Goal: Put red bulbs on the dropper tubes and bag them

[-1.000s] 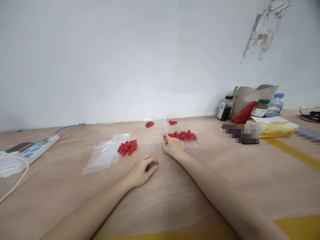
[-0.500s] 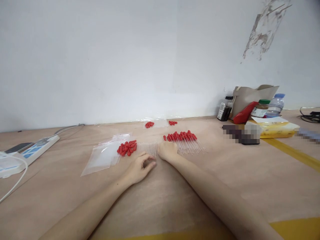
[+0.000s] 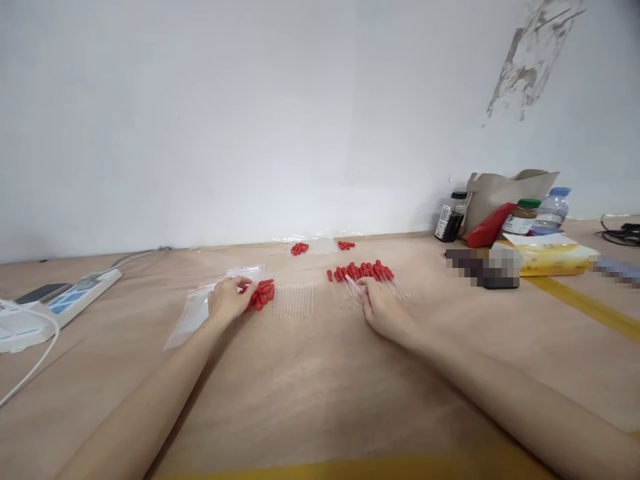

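Red bulbs (image 3: 263, 295) lie heaped at the fingertips of the half-curled left hand (image 3: 229, 300), its hold on any impossible to tell, while the right hand (image 3: 385, 311), closed to a pinch, grips a clear tube (image 3: 353, 284) over red-topped droppers (image 3: 373, 269), bare tubes (image 3: 294, 300) lined up between both hands.

Red bulbs (image 3: 265, 292), smooth and teardrop-shaped, loose in a jumbled heap on the desk (image 3: 300, 387), short of its far edge. Clear slim tubes (image 3: 293, 300) just right of them, flat in an even row, ends toward that edge. Farther right, red-topped droppers (image 3: 371, 269) fanned, bulb ends toward far edge; one bare tube (image 3: 353, 282) held aslant there.
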